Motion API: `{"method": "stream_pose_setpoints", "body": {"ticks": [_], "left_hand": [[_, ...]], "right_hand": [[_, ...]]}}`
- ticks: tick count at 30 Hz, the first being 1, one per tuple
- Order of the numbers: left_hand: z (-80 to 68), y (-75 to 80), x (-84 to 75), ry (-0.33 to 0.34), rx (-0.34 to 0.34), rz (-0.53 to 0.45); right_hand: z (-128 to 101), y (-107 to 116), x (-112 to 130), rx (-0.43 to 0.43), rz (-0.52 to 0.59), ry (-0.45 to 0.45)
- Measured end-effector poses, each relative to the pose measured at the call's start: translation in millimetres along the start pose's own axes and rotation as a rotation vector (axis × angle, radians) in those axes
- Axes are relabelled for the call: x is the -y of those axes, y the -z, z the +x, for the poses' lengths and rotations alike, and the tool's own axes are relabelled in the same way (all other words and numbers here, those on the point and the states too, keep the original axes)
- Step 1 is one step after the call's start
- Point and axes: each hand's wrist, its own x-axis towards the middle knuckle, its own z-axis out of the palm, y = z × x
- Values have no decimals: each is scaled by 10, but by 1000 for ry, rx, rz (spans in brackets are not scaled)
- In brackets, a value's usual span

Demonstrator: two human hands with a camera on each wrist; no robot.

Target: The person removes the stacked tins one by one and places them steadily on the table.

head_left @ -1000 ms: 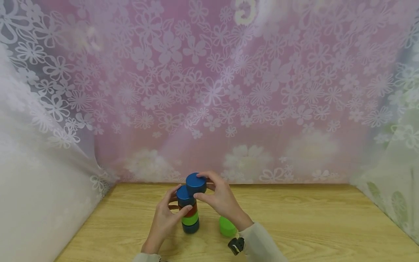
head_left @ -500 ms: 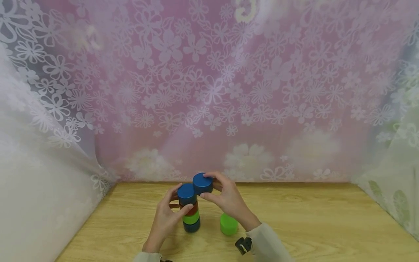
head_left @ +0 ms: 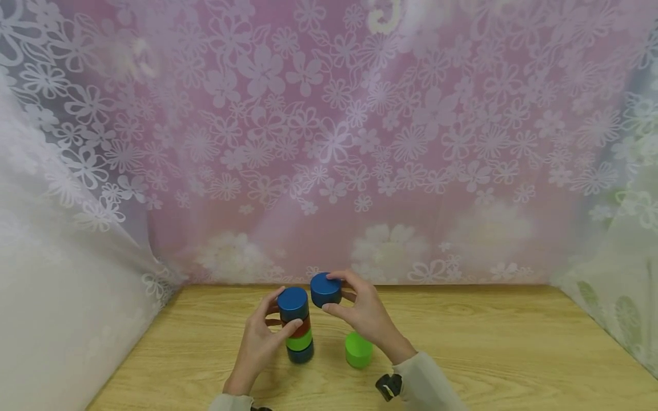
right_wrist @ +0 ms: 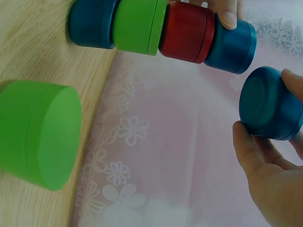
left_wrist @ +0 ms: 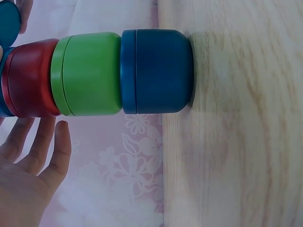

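Note:
A stack of cylinders stands on the wooden table [head_left: 488, 354]: dark blue at the bottom [head_left: 300, 354], then green [head_left: 299, 341], red [head_left: 303, 328] and a blue one on top [head_left: 293, 302]. My left hand [head_left: 283, 317] grips the stack's upper part, thumb in front and fingers behind. In the left wrist view, the blue base [left_wrist: 158, 71], green [left_wrist: 87, 73] and red [left_wrist: 31, 80] show sideways. My right hand [head_left: 336, 294] pinches another blue cylinder [head_left: 326, 289] in the air, just right of the stack's top. It also shows in the right wrist view as the blue cylinder [right_wrist: 270, 104].
A loose green cylinder [head_left: 358, 349] sits on the table right of the stack, below my right hand; the same green cylinder [right_wrist: 38, 132] fills the right wrist view's left. A flowered pink curtain [head_left: 334, 142] closes off the table's back and sides.
My right hand has carried its blue cylinder to the right and slightly down, off the top of the stack. The left hand and the stack have stayed put.

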Motion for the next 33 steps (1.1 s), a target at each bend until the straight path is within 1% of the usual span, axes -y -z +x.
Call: {"method": "stream_pose_setpoints", "body": {"ticks": [9, 13, 17, 22, 33], "left_hand": [[0, -12, 14, 0, -13, 1], [-1, -10, 20, 0, -16, -2], [-1, -11, 18, 5, -14, -8], [1, -10, 9, 10, -11, -8], [2, -4, 15, -4, -12, -9]], "right_hand": [[-39, 63, -61, -5, -51, 22], [-53, 77, -83, -4, -69, 16], [-65, 100, -89, 3, -64, -3], [-84, 134, -104, 6, -63, -4], [-129, 193, -150, 19, -68, -1]]}}
